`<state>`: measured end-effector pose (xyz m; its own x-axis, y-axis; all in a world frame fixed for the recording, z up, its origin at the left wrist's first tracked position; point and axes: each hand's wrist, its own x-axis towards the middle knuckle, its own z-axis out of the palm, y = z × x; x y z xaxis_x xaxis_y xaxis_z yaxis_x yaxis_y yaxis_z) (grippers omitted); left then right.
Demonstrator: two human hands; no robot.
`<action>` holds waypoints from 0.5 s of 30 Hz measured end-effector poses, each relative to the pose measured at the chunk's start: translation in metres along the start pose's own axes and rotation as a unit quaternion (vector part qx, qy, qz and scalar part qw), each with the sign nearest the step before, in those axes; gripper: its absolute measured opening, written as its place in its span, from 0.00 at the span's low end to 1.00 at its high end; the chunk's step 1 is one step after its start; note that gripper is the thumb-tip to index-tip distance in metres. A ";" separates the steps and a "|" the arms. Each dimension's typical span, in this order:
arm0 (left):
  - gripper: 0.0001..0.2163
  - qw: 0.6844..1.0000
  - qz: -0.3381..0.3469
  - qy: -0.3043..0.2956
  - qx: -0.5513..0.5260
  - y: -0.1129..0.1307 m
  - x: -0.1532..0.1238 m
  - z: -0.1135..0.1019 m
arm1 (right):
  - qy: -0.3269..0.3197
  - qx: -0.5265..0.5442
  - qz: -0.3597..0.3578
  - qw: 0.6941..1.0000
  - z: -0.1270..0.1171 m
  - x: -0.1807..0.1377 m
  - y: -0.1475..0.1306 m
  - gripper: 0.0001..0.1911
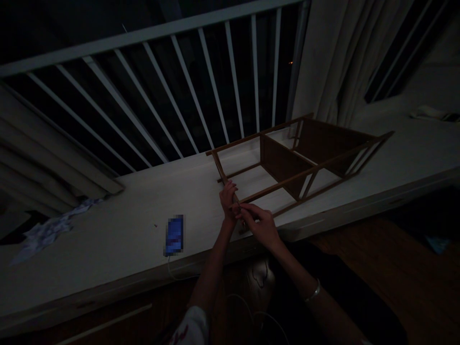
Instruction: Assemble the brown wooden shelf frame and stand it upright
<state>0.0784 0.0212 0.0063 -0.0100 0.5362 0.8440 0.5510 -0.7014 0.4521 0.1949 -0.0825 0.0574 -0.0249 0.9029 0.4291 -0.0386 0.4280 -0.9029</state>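
Now, rack point(283, 165): wooden, on its side on the sill point(125, 211), near end at the sill's front edge.
Left hand point(228, 196): fingers curled round the rack's end post.
Right hand point(260, 223): fingertips pinched at the same post; on what, too dark to tell.
Phone point(175, 235): left of the hands, cable point(172, 270) trailing.
Behind: railing point(143, 34), curtain point(330, 62).
Far left: crumpled paper point(50, 230).

The left hand point(228, 194) and the right hand point(260, 223) are bare, as are both forearms. A thin silver-coloured bracelet point(313, 291) encircles the right wrist. The left upper arm carries a pale sleeve point(190, 328) with red markings.
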 end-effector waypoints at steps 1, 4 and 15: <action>0.37 1.000 0.001 0.001 0.002 -0.001 0.000 0.000 | 0.000 -0.011 -0.008 1.000 0.000 0.000 -0.001 0.12; 0.37 1.000 0.020 0.008 -0.003 -0.002 0.000 0.000 | 0.001 -0.070 -0.031 0.997 -0.001 -0.001 -0.002 0.12; 0.23 1.000 -0.020 0.001 -0.004 -0.004 -0.001 0.001 | 0.011 -0.269 -0.119 0.956 0.002 -0.008 0.002 0.15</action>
<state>0.0773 0.0241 0.0032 -0.0332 0.5633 0.8256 0.5427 -0.6835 0.4881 0.1935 -0.0884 0.0523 -0.0576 0.7749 0.6294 0.4787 0.5747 -0.6637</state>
